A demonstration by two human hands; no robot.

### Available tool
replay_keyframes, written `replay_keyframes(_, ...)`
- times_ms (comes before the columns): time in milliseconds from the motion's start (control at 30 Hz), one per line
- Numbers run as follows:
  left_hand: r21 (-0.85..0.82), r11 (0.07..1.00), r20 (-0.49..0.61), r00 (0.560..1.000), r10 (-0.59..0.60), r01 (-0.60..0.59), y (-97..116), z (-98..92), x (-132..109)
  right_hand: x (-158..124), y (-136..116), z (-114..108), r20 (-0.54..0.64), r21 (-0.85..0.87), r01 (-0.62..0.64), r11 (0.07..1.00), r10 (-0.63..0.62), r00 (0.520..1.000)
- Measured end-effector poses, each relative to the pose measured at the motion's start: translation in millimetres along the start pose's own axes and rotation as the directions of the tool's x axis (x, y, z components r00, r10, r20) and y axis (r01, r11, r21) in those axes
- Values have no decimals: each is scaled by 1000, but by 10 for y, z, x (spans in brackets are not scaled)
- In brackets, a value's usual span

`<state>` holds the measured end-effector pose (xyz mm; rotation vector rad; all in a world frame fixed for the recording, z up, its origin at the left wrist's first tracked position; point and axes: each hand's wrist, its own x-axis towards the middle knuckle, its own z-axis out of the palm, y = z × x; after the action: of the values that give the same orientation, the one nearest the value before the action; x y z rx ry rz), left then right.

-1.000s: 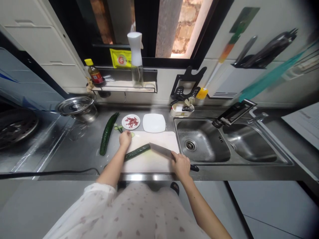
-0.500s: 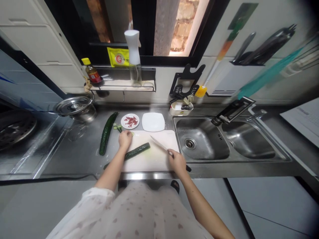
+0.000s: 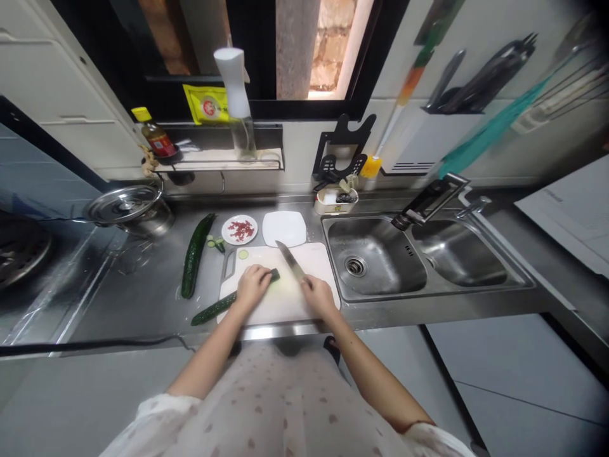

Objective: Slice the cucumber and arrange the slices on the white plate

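Observation:
A white cutting board (image 3: 314,260) lies on the steel counter in front of me. A long cucumber (image 3: 214,308) lies across it, its left end hanging past the board's edge. My left hand (image 3: 253,285) is curled over the cucumber near its right end, holding it down. My right hand (image 3: 318,296) grips a knife (image 3: 289,260) whose blade points up and away, just right of the cucumber's cut end. One cucumber slice (image 3: 243,254) lies at the board's far left corner.
A second whole cucumber (image 3: 195,252) lies left of the board beside several cut pieces (image 3: 214,242). Behind the board stand a small plate of red bits (image 3: 240,229) and a white plate (image 3: 284,228). A double sink (image 3: 380,260) is on the right, a lidded pot (image 3: 128,209) on the left.
My left hand came from the board's far corner down onto the cucumber. My right hand swung the knife from lying flat to pointing away beside the cut end. The camera shifted.

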<state>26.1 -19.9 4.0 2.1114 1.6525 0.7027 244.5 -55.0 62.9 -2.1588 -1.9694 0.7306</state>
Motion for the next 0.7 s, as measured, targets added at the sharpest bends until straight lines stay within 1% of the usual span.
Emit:
replay_keyframes(100, -5, 998, 35, 997, 65, -65, 23, 18, 15, 22, -95, -9, 74, -55, 2, 998, 2, 997)
replay_keyframes(233, -11, 994, 71, 992, 108, -107, -32, 55, 69, 27, -236, -29, 123, -82, 30, 996, -20, 992)
replay_keyframes(400, -10, 992, 118, 985, 129, -129, -110, 118, 67, 20, -357, -19, 145, -122, 58, 991, -40, 989)
replay_keyframes(533, -9, 988, 112, 982, 155, -155, -124, 135, 51, 20, -397, 12, 155, -127, 73, 989, -53, 987)
replay_keyframes(700, 15, 987, 117, 981, 157, -160, -116, 139, 44, 30, -400, 46, 161, -102, 75, 992, -58, 985)
